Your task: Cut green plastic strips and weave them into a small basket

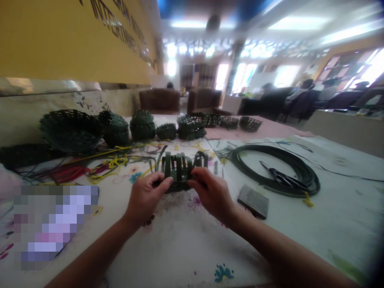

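Note:
A small, partly woven basket of dark green flat strips sits on the table in front of me, several strip ends standing up from it. My left hand grips its near left side, thumb laid along the weave. On the right side, my right hand pinches the basket with thumb and bent fingers; the fingertips are partly hidden. Just right of my right hand lies a flat grey block. Beyond it is a coil of dark green strip with black-handled scissors resting across it.
Finished green baskets stand in a row at the back, including a large bowl-shaped one. Yellow and red strip scraps litter the left side. A blurred-out flat item lies front left. Armchairs and seated people are farther off.

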The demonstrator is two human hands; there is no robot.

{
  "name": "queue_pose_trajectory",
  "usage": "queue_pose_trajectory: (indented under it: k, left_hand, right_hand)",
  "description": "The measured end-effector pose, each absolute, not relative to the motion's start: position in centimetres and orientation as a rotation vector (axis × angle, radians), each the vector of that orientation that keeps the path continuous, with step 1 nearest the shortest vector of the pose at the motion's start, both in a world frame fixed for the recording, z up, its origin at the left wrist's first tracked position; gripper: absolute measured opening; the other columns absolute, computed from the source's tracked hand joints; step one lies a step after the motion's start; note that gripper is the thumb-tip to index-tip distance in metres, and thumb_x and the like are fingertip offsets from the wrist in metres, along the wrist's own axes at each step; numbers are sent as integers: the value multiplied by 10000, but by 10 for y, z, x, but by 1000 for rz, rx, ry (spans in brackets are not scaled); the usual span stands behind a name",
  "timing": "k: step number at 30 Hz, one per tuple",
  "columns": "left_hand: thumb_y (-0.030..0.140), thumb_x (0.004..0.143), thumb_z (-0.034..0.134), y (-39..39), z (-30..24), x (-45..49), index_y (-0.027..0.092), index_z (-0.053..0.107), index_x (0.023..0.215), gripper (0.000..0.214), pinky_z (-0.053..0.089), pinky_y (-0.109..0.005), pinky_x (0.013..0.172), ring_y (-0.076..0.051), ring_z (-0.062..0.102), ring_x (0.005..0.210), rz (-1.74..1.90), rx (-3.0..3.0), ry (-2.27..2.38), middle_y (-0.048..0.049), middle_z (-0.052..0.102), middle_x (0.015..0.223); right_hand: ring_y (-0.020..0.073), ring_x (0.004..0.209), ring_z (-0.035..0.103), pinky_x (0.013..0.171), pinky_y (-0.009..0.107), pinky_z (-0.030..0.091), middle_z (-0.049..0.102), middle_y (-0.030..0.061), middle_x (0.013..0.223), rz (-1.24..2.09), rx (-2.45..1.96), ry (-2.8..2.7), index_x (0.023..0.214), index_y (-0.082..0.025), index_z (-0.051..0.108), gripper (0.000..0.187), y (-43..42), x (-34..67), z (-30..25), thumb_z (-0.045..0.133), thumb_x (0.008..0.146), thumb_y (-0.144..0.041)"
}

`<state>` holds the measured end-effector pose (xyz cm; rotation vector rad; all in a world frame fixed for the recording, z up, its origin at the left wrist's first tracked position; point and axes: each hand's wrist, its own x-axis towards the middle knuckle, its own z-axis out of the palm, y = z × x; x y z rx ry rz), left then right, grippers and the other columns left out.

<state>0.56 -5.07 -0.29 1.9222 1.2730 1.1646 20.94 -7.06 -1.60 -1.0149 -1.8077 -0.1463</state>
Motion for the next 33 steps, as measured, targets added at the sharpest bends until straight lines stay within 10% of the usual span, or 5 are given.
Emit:
queue_pose_trajectory:
  k: [14, 33]
  left_hand:
    - [417, 809, 632, -48, -6, 8, 185, 462, 600, 355, 286, -216, 504, -97, 361, 539, 1161, 1886, 1284, 48, 393, 553]
    - [359, 766, 738, -43, -14, 12, 199, 730, 891, 203, 479, -307, 780, -199, 639, 856, 1110, 1834, 1104, -28, 703, 882]
  right_hand:
    - [103, 479, 528, 507, 200, 400, 611, -49, 612, -61, -1133, -1775, 1053, -208, 534, 148, -73, 209, -16, 552, 918, -266]
    - [156, 601, 675, 534, 249, 488, 769, 47, 878, -281, -1120, -1881, 1386, -187, 501, 437, -68, 210, -26, 537, 956, -259]
